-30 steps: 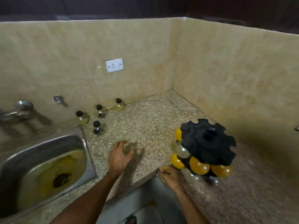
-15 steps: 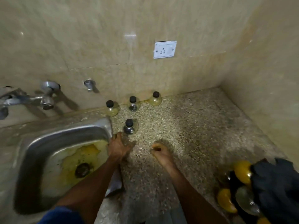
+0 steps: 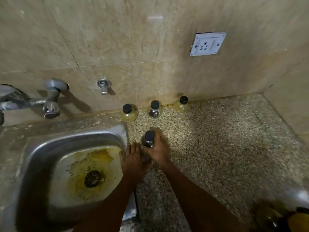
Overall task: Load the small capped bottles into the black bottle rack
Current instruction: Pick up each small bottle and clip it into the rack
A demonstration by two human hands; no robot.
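My right hand (image 3: 158, 150) curls round a small clear bottle with a black cap (image 3: 148, 139) on the speckled counter, beside the sink corner. My left hand (image 3: 132, 158) lies flat on the counter just left of it, fingers straight, touching the sink rim. Three more capped bottles stand along the back wall: a yellowish one (image 3: 128, 113), a clear one (image 3: 155, 109) and another yellowish one (image 3: 182, 104). The black bottle rack (image 3: 296, 218) shows only as a blurred edge with yellow bottles at the bottom right corner.
A stained steel sink (image 3: 80, 136) fills the lower left, with a tap (image 3: 50, 104) and a wall valve (image 3: 104, 86) above it. A white socket (image 3: 208, 44) is on the back wall. The side wall closes the counter (image 3: 217, 139) on the right.
The view swung left, pushing the rack to the corner. My right hand reached forward and took hold of the nearest bottle. My left hand stayed by the sink corner.
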